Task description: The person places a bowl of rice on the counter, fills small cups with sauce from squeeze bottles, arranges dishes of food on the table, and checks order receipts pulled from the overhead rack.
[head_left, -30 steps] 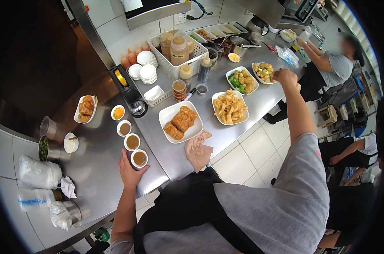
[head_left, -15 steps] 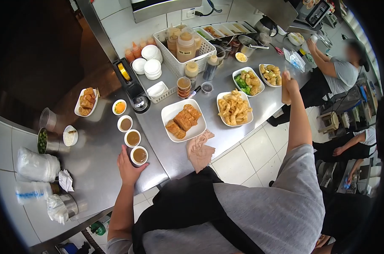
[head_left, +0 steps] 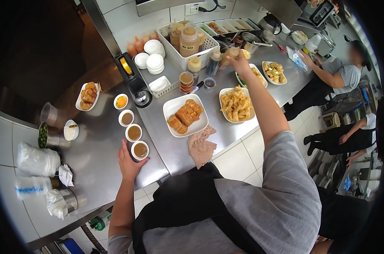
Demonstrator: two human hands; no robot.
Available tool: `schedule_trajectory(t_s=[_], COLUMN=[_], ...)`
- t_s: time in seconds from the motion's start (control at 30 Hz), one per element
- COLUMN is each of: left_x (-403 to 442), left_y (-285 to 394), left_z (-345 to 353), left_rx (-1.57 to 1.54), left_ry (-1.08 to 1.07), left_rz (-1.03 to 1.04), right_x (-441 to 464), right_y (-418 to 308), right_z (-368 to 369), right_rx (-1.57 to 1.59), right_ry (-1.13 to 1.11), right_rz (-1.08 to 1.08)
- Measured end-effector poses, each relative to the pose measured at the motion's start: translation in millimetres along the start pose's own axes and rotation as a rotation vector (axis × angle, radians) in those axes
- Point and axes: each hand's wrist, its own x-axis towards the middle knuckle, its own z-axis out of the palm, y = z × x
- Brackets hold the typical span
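My left hand [head_left: 131,163] rests on the steel counter, fingers and thumb spread around the near side of a small white cup of brown sauce [head_left: 140,150]. Two similar sauce cups and a cup with an orange-yellow topping [head_left: 121,101] line up beyond it. My right hand [head_left: 239,64] is closed around a tan sauce bottle [head_left: 231,54] near the dark squeeze bottle [head_left: 213,63]; whether its base touches the counter I cannot tell. Below my right forearm are a dish of golden fried strips [head_left: 236,104] and a partly hidden dish with greens [head_left: 258,73].
A square plate of browned fried pieces [head_left: 185,116] sits mid-counter beside a crumpled cloth [head_left: 201,146]. Behind stand a white basket of bottles [head_left: 181,63] and stacked white dishes [head_left: 154,62]. A co-worker [head_left: 342,76] works at the right; another person stands below.
My right hand has swung left and away from me with the sauce bottle, from the counter's right edge to the other bottles. My left hand stays beside the same sauce cup.
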Motion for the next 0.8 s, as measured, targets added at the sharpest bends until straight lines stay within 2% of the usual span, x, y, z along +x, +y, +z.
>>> schedule_trajectory(t_s=[0.1, 0.13, 0.2, 0.27, 0.33, 0.4, 0.47, 0.5, 0.53, 0.7, 0.8], left_x=[0.2, 0.3, 0.5, 0.5, 0.6, 0.6, 1.1, 0.7, 0.4, 0.2, 0.3], left_y=[-1.0, -1.5, -1.0, -1.8, -3.1, -4.5, -5.4, -5.4, -5.3, -2.8, -5.0], left_z=[0.3, 0.5, -1.2, -0.9, 0.0, 0.4, 0.5, 0.6, 0.5, 1.1, 1.8], left_rx=[0.002, 0.003, -0.004, -0.015, -0.01, -0.021, -0.029, -0.022, -0.015, 0.01, 0.031], left_ry=[-0.008, -0.014, -0.014, -0.015, -0.006, -0.009, -0.007, -0.008, -0.01, -0.031, -0.047], left_rz=[-0.015, -0.02, -0.023, -0.021, -0.002, 0.009, 0.018, 0.02, 0.021, -0.011, -0.024], right_x=[15.8, 18.8, -1.0, -17.0, -20.7, -30.4, -48.0, -65.1, -66.9, -53.5, -47.8], right_y=[28.8, 33.2, -3.6, -17.0, 26.8, 93.0, 152.1, 133.9, 135.9, 127.3, 138.1], right_z=[8.3, 1.8, -32.1, -75.2, -128.4, -168.3, -190.9, -168.5, -163.1, -141.2, -144.3], right_rx=[-0.057, 0.065, -0.036, 0.008, -0.062, -0.084, 0.196, 0.396, 0.494, 0.359, 0.11], right_ry=[0.022, 0.002, 0.035, 0.242, 0.524, 0.73, 0.402, 0.465, 0.371, 0.233, 0.17], right_rz=[0.025, 0.006, -0.117, -0.168, -0.178, 0.072, 0.459, 0.634, 0.753, 0.579, 0.465])
